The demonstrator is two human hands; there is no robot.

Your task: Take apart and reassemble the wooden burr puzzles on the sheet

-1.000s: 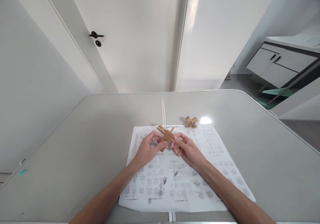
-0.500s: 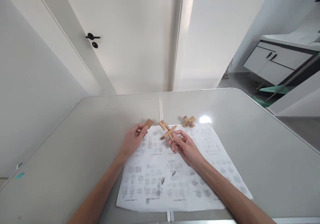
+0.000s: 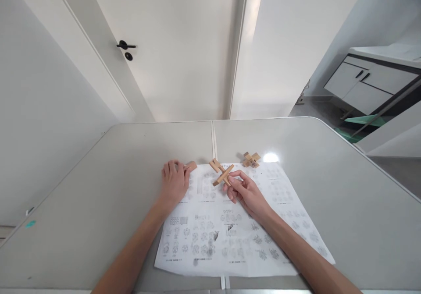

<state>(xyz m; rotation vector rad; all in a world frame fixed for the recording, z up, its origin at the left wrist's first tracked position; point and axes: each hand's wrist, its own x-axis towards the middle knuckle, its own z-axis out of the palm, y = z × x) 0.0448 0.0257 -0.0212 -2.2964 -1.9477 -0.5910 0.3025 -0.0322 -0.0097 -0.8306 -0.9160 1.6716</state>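
Table point(image 3: 345, 189): we see a grey top with a seam down its middle.
Printed sheet point(image 3: 263, 228): we find it lying flat, covered in small diagrams.
Small wooden puzzle point(image 3: 251, 159): we note it at the sheet's far edge.
Door handle point(image 3: 126, 46): black, on a white door.

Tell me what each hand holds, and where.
Right hand pinches the wooden cross at one bar's near end. Left hand lies over a flat wooden piece, covering one end; a grip cannot be told.
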